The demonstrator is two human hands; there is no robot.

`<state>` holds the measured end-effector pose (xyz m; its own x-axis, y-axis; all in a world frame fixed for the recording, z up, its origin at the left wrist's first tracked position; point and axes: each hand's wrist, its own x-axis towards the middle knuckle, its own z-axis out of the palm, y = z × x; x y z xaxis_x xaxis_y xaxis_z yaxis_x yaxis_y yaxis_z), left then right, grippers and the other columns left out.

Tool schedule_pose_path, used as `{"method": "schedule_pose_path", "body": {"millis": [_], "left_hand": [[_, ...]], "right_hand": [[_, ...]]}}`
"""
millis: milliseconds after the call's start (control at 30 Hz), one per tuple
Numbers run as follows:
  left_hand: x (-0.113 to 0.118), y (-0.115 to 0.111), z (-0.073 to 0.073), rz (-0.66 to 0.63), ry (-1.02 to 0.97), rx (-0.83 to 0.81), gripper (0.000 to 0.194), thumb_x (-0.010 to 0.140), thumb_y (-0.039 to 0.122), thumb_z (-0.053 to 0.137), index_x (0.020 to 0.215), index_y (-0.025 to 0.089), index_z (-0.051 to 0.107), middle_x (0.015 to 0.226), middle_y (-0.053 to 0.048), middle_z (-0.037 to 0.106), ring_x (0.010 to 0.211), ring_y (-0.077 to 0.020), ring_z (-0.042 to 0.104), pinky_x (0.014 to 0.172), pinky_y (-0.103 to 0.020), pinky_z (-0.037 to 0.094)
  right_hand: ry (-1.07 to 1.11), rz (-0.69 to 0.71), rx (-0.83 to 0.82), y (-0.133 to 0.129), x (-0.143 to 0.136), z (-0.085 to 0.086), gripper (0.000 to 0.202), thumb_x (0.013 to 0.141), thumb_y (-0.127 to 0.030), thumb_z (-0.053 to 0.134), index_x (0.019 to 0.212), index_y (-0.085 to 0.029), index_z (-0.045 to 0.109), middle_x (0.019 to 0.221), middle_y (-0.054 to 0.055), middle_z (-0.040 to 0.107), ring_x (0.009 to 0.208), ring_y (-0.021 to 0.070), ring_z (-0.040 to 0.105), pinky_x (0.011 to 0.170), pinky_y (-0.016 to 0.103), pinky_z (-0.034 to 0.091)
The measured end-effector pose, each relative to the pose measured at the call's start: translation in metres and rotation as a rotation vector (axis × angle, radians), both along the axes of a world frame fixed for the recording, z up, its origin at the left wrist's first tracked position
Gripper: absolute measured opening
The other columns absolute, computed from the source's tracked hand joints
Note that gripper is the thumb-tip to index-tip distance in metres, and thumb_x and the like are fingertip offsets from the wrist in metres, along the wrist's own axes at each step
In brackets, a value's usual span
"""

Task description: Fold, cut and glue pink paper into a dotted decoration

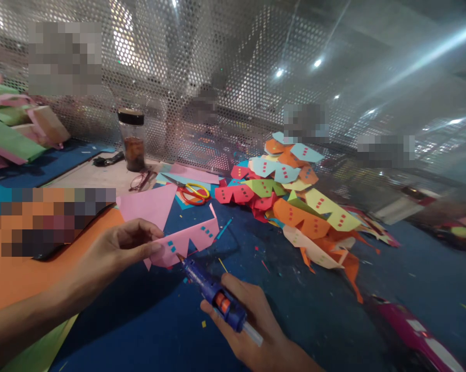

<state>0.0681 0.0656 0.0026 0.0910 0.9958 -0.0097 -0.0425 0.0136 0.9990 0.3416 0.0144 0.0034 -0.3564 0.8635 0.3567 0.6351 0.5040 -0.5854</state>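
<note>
My left hand (134, 243) pinches the left end of a folded pink paper cutout (188, 238), which has small blue squares stuck on its side and a notch in its lower edge. In my right hand (252, 310) is a blue hot glue gun (207, 289) with a clear glue stick poking out of its back end. The nozzle meets or nearly meets the paper's lower edge beside the notch; contact is hard to make out. Behind the cutout lie scissors (194, 194) with yellow and red handles. A larger pink sheet (150, 204) is just beyond my left hand.
A pile of folded coloured paper cutouts (303, 214) stands at the right. At the back, a dark-lidded jar (134, 142) stands near eyeglasses (140, 180). Orange paper (93, 232) lies left, a magenta object (415, 328) lower right. Paper scraps dot the blue table (140, 320); perforated metal (225, 51) rises behind.
</note>
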Motion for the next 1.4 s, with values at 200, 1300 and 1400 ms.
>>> {"method": "schedule_pose_path", "body": {"millis": [200, 1300, 1400], "left_hand": [[-0.001, 0.001, -0.002, 0.014, -0.028, -0.015, 0.027, 0.075, 0.041, 0.085, 0.088, 0.023, 0.072, 0.074, 0.002, 0.071, 0.063, -0.0123, 0.066, 0.060, -0.020, 0.052], [-0.008, 0.003, 0.023, 0.206, -0.024, -0.039, 0.025, 0.073, 0.032, 0.088, 0.089, 0.020, 0.074, 0.081, 0.002, 0.072, 0.074, -0.0114, 0.065, 0.071, -0.020, 0.049], [-0.009, 0.004, 0.026, 0.231, -0.051, -0.032, 0.023, 0.073, 0.030, 0.088, 0.089, 0.019, 0.075, 0.079, 0.002, 0.072, 0.074, -0.0111, 0.064, 0.071, -0.020, 0.049]], "right_hand": [[0.059, 0.046, -0.047, 0.003, -0.004, 0.014, 0.020, 0.096, -0.038, 0.059, 0.082, -0.024, 0.060, 0.074, 0.001, 0.068, 0.064, 0.0159, 0.066, 0.060, 0.026, 0.051], [0.181, -0.166, -0.073, -0.001, 0.016, 0.000, 0.032, 0.092, -0.053, 0.063, 0.092, -0.023, 0.074, 0.080, 0.006, 0.074, 0.076, 0.0224, 0.073, 0.064, 0.030, 0.064], [0.172, -0.172, -0.163, -0.001, 0.019, 0.004, 0.032, 0.091, -0.054, 0.065, 0.090, -0.024, 0.074, 0.073, 0.004, 0.071, 0.068, 0.0207, 0.071, 0.058, 0.028, 0.061]]}}
